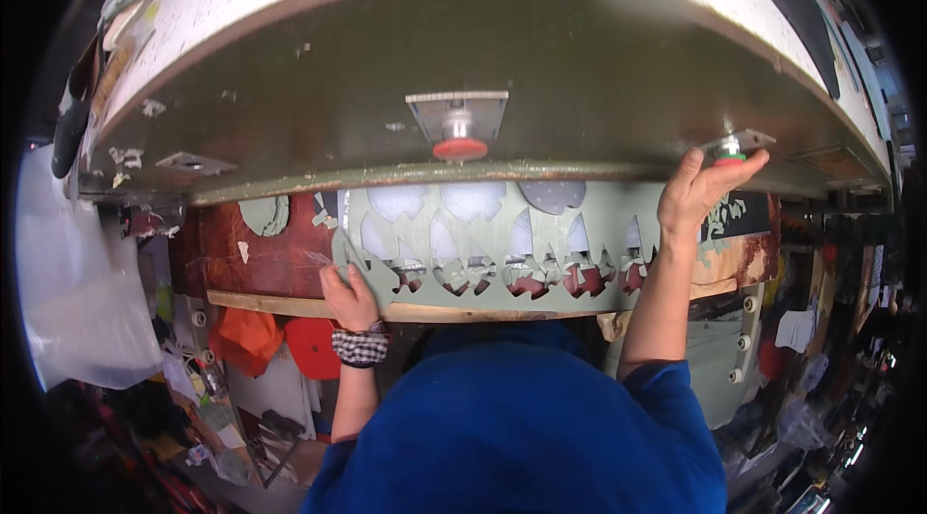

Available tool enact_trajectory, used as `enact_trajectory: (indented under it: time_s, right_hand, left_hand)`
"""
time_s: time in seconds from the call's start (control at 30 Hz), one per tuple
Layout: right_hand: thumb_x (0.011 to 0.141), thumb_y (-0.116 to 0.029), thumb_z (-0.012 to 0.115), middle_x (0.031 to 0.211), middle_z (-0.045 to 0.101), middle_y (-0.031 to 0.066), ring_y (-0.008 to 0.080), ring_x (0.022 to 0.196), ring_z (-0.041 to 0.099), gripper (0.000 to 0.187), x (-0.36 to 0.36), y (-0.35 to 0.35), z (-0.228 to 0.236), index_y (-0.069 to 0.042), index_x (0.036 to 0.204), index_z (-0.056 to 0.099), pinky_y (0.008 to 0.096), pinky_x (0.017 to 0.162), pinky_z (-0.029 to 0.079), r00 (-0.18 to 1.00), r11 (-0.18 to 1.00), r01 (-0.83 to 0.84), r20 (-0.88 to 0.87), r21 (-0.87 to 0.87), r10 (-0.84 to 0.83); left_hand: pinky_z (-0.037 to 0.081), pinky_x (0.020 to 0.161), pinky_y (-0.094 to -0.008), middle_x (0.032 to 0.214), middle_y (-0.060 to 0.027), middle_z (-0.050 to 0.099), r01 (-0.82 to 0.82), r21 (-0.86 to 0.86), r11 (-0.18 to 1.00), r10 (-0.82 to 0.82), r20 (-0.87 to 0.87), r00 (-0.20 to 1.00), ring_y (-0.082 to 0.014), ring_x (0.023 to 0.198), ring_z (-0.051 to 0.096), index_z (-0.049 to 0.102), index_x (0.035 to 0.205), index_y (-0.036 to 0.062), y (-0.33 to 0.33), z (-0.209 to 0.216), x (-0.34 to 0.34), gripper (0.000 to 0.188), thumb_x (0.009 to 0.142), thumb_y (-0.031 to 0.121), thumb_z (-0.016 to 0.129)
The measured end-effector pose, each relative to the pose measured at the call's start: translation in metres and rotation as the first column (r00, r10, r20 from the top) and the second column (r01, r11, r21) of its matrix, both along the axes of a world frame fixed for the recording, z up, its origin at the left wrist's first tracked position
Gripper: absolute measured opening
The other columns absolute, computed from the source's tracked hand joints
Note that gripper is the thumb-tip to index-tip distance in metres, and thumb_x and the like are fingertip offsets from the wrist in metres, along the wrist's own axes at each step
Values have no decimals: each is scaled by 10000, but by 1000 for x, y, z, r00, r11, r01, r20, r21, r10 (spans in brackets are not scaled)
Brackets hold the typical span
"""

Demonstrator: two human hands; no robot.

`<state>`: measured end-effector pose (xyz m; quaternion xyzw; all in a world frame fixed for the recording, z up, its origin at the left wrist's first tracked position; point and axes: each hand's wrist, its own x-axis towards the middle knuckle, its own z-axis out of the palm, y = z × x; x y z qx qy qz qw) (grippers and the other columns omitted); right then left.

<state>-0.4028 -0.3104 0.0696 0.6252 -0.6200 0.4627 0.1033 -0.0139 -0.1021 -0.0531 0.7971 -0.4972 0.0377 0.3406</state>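
Note:
My left hand (352, 300) is closed on a pale green sheet piece (362, 263) that stands tilted at the left end of a cut-out sheet (541, 302). That larger sheet, also pale green, has rows of shaped holes, with pale and dark red patches showing through. My right hand (688, 194) is raised to the underside of the machine beam (579, 89). Its fingers and thumb are spread around a green push button (729, 159), apparently touching it; the exact contact is partly hidden by the fingers.
A red push button (460, 147) sits mid-beam. A stack of round green pieces (265, 215) lies on the dark red board (232, 258) at left. Green scraps (726, 215) lie at right. Clear plastic sheeting (87, 273) hangs at far left; an orange bag (248, 340) is below the board.

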Motion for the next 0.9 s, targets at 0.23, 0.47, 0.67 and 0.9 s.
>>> enact_trajectory:
  time_s: [0.23,0.47,0.67,0.9]
  right_hand:
    - [798,-458,661,1311,266,197,335,1207,302,872,-1,2,-5,35,1357,209,494,1044,238,999,994,-44,3,-103,45]
    - [828,-248,745,1007,615,245,267,885,629,725,-29,79,-49,150,1290,353,392,723,557,955,984,-149,244,-95,168]
    - [838,-262,731,1075,592,258,290,949,608,699,-31,125,-105,134,1294,379,404,798,520,992,967,-50,-98,250,77]
    - [849,-277,715,1154,566,272,317,1022,582,671,-77,124,-118,116,1299,409,416,885,476,981,956,69,-196,284,-12]
  left_hand:
    - [459,736,-470,880,-213,590,-61,105,993,71,-98,993,-420,844,565,565,998,5,-35,9,3,196,856,135,602]
    - [493,624,-439,757,-168,626,-142,-96,985,118,-226,967,-353,699,628,548,954,48,-29,6,-9,216,886,243,611]
    - [492,566,-447,688,-153,617,-167,-75,983,145,-236,961,-342,629,628,496,920,64,-25,-2,-14,207,896,247,590]
    - [459,569,-472,634,-172,577,-109,-148,983,56,-326,944,-368,622,602,483,926,49,1,-5,-17,219,903,250,567]
